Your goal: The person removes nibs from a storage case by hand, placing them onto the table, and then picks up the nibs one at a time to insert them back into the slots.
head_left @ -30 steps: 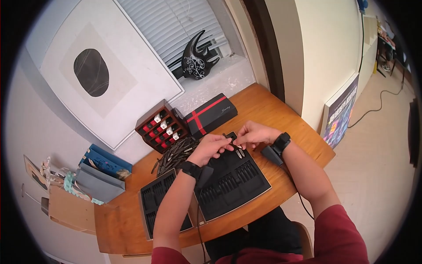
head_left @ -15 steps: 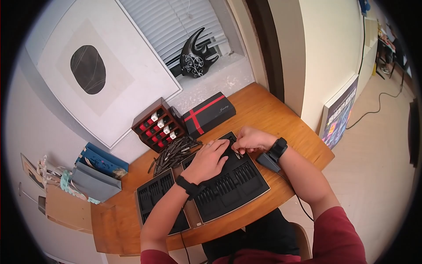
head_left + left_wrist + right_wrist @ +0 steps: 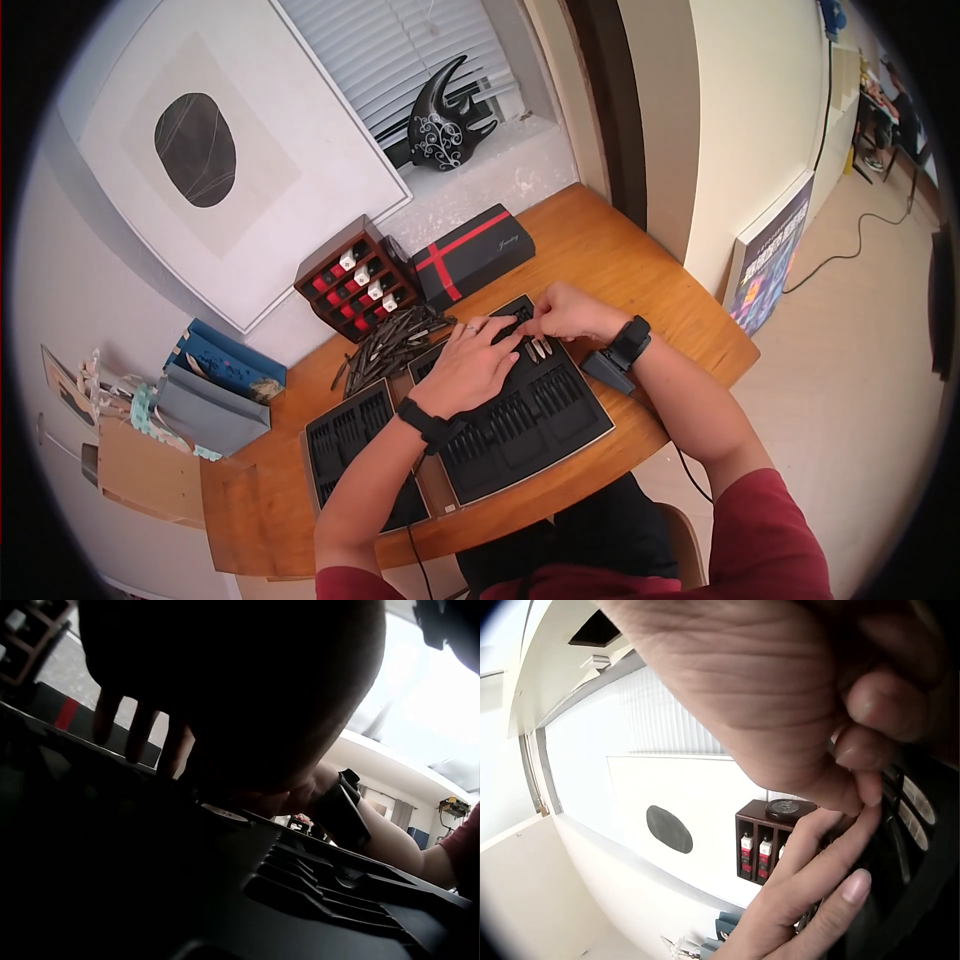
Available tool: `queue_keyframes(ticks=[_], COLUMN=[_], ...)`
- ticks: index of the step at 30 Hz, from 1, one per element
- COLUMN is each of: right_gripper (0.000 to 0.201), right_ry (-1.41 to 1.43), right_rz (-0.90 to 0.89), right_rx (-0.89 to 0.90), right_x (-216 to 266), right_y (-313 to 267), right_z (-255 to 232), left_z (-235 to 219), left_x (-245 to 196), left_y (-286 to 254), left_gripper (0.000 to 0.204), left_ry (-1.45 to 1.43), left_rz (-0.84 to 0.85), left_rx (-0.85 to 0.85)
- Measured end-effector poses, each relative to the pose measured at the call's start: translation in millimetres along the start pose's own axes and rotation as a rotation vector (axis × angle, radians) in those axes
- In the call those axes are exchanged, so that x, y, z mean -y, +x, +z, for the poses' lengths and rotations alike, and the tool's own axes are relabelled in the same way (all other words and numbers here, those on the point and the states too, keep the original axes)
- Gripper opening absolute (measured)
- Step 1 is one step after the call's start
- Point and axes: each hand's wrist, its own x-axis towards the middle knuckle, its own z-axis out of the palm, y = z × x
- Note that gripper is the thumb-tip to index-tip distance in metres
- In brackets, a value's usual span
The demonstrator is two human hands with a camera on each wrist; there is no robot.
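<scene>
An opened black case lies on the table, its right panel (image 3: 520,470) and left panel (image 3: 350,437) full of narrow slots. My left hand (image 3: 470,365) lies flat on the right panel, fingers straight and fingertips at its upper end. Beside them my right hand (image 3: 572,312) bends down with curled fingers, pinching a slim dark piece at the upper slots; most of it is hidden. Shiny silver-faced slim pieces (image 3: 540,349) lie in slots just below that hand. In the right wrist view, thumb and fingertips of the right hand (image 3: 765,697) meet close to the left fingers.
A heap of slim dark pieces (image 3: 392,345) lies behind the case. Further back stand a wooden rack (image 3: 335,285) holding red-and-white items and a black box with red ribbon (image 3: 475,255). Paper bags (image 3: 215,405) stand at the table's left.
One second ago both hands met above the case over a small dark piece. The left hand has flattened onto the panel; the right has lowered to the slots, then shifted slightly, exposing the silver-faced pieces.
</scene>
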Motion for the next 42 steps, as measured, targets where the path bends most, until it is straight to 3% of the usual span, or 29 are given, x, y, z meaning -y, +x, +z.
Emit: queue_keyframes(ticks=[3, 8, 19, 25, 29, 32, 34, 41, 42], right_gripper=[0.03, 0.03, 0.029, 0.03, 0.025, 0.025, 0.025, 0.026, 0.026], right_ry=[0.043, -0.123, -0.091, -0.106, 0.032, 0.034, 0.047, -0.022, -0.025], right_rz=[-0.034, -0.072, -0.108, -0.142, -0.061, -0.075, -0.093, -0.07, -0.076], right_rx=[-0.066, -0.11, -0.129, -0.119, -0.106, -0.103, -0.107, -0.093, -0.091], right_x=[-6.2, -0.9, 1.8, -2.3, 4.2, 3.0, -6.5, -6.5, -4.8], right_y=[3.7, 1.5, -3.0, -1.3, -9.0, -9.6, -1.2, -0.8, -1.8], right_z=[-2.0, -0.6, -3.1, -2.4, -2.7, -2.0, 0.1, -2.7, -3.0], left_z=[-0.6, 3.0, -3.0, -1.4, 1.3, 2.3, -1.6, -9.1, -2.2], left_x=[-4.7, -11.1, -5.1, -28.4, -23.3, -5.1, 1.7, -24.0, -19.1], left_y=[0.2, -3.4, -10.2, -3.3, -7.8, -15.2, -15.4, -14.7, -18.5], left_gripper=[0.041, 0.044, 0.042, 0.044, 0.045, 0.043, 0.042, 0.043, 0.043], left_ry=[0.04, 0.09, 0.113, 0.362, 0.329, 0.173, 0.084, 0.303, 0.263], left_rz=[0.02, 0.024, 0.112, 0.134, 0.121, 0.201, 0.219, 0.131, 0.155], left_rx=[0.004, 0.032, 0.053, -0.029, 0.032, -0.008, 0.052, 0.115, 0.046])
